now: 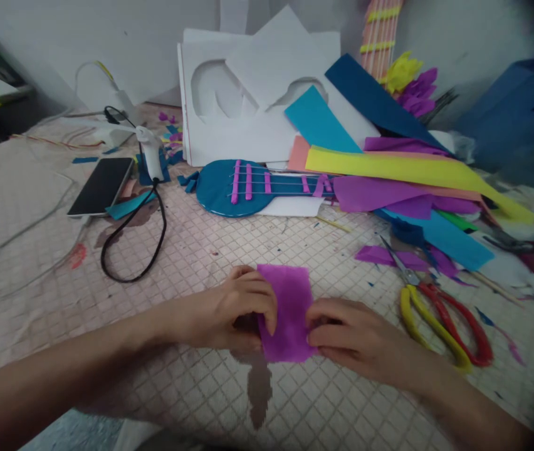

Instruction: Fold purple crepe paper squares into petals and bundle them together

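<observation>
The left hand [243, 307] pinches the left edge of a rectangular magenta sheet [289, 313], its grip closed on that side with the fingers curled over the front. The right hand [358, 341] has its fingertips at the sheet's right edge, its grip pinching there. The sheet is between the two hands, just above or on the diamond-patterned, pale cloth-covered surface [192, 388]; which of these cannot be told. Beyond it lies a blue guitar-shaped piece with magenta strips [234, 188], its neck running under a pile of coloured strips. Scissors with one yellow and one red handle [436, 313] lie to the right of the right hand. A black-screened phone [102, 186] lies at the far left, near a white glue gun with a black cord [151, 153].
</observation>
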A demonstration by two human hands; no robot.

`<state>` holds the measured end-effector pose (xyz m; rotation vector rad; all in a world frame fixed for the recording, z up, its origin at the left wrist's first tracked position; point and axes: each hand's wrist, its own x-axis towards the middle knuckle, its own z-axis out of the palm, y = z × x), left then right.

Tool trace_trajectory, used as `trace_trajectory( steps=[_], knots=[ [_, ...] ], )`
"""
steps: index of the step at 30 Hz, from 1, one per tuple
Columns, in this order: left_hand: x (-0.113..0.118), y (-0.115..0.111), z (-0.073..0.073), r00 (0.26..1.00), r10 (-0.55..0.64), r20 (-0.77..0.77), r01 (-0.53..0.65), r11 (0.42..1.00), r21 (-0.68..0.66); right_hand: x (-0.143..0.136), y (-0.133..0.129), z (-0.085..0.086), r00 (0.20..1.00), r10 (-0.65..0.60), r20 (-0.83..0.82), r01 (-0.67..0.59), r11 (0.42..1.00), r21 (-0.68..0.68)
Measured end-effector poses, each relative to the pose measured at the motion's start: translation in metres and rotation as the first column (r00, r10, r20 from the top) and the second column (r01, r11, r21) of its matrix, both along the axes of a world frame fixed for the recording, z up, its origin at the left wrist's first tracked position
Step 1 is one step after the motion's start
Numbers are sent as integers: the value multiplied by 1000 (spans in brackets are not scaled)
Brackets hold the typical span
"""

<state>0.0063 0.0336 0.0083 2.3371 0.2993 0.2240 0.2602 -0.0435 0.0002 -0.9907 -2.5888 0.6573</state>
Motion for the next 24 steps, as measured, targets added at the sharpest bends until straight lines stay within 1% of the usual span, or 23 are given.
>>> trace_trajectory(
  steps=[3, 6, 9, 14, 16, 20, 24],
  knots=[
    [1, -1, -3, 1000, 19, 23, -18, 998, -66, -1, 2, 1, 999, -34, -31, 30, 992, -122],
    [4, -4, -6, 993, 109, 53, -102, 988, -115, -5, 4, 4, 993, -85, -77, 66, 972, -225],
    [9, -10, -7, 978, 202, 53, -195, 974, -112, -10, 5, 5, 986, -132, -99, 101, 958, -270],
    [15, -21, -7, 948, 315, 50, -310, 947, -80, -18, 0, 2, 963, -267, -37, 251, 937, -242],
    [17, -24, -8, 935, 350, 52, -347, 936, -57, -20, -1, 1, 954, -300, -21, 288, 930, -229],
    [18, -29, -10, 923, 379, 65, -380, 925, 1, -21, -1, 2, 952, -305, -25, 292, 930, -223],
    [19, -30, -12, 917, 391, 77, -394, 919, 22, -23, -1, 4, 945, -325, -24, 315, 930, -188]
  ],
)
